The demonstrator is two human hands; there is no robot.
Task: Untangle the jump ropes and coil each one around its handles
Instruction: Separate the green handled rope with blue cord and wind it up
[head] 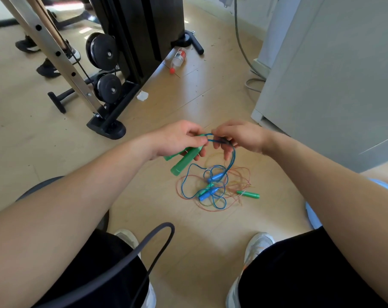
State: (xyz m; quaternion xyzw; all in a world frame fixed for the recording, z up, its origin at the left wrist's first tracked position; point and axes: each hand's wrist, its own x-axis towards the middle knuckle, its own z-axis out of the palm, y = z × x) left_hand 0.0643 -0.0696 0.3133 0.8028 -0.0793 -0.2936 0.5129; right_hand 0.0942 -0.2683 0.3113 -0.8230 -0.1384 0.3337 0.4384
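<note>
Above pale wooden gym floor (166,103), gripping two green plastic handles (185,160) in left hand (177,138), pinching thin blue cord (233,155) with right hand (242,136) fingers; likely risking cinching the floor-lying tangle of coloured ropes (213,187) by tugging.

The left hand (177,138) covers the green handles' (184,162) upper ends; the right hand (242,136) hides the pinched stretch of blue cord (233,156). In the tangle (214,188), which cord joins which handle cannot be told.

Black shorts (299,274), grey-white sneakers (259,243), bare forearms (77,207).
</note>
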